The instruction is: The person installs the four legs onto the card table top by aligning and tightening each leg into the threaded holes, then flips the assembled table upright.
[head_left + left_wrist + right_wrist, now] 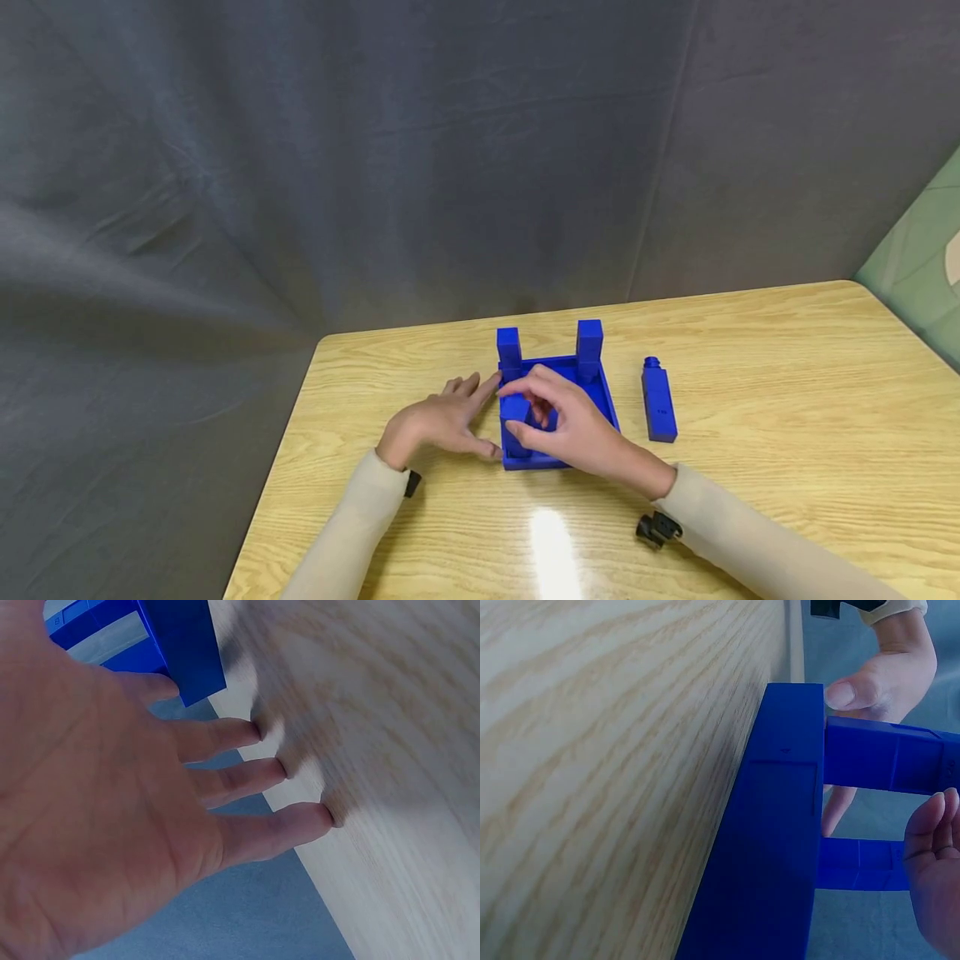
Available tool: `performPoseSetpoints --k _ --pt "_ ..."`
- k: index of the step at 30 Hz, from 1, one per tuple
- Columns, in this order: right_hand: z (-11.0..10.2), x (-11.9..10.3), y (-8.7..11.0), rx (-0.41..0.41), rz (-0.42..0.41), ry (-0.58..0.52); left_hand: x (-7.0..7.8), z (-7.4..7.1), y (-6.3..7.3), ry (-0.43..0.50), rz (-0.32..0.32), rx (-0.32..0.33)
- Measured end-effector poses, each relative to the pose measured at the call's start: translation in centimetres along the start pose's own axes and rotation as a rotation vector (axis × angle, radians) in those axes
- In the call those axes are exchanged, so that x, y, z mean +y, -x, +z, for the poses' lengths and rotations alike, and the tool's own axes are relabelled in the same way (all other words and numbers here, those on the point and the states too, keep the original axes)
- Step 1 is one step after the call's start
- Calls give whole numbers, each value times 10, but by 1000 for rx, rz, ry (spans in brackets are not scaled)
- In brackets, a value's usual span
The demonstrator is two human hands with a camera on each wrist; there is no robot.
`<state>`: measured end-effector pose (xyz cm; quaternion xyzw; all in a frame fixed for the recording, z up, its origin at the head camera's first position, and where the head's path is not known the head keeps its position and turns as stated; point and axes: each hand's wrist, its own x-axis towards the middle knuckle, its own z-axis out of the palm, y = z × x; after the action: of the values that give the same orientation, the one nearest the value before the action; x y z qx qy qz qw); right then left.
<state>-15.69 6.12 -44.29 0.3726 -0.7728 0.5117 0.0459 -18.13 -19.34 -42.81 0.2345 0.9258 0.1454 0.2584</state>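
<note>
A blue square tray-like base (pixel 536 463) with a raised rim lies on the table, with square blue legs standing at three corners. My right hand (pixel 568 423) reaches over the base and grips the near-left leg (pixel 515 410) near its top, thumb in front and index finger behind. The far-left leg (pixel 508 348) and far-right leg (pixel 589 342) stand upright. My left hand (pixel 446 419) lies spread at the base's left side, its thumb and index finger at the rim. In the right wrist view, the left thumb (pixel 841 694) is against the base's side wall (pixel 780 817).
A loose blue leg (pixel 660 404) with a threaded end lies on the wooden table (pixel 787 400), right of the base. A dark grey curtain (pixel 480 167) hangs behind the table and along its left side.
</note>
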Motion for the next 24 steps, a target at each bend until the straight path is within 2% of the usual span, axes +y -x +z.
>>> performPoseSetpoints --k 13,20,24 --pt "0 1 2 -3 83 -118 2 2 0 18 -17 16" --pt "1 1 3 8 70 -118 2 2 0 22 -19 11" --pt "0 0 4 20 53 -79 2 1 0 16 -14 11"
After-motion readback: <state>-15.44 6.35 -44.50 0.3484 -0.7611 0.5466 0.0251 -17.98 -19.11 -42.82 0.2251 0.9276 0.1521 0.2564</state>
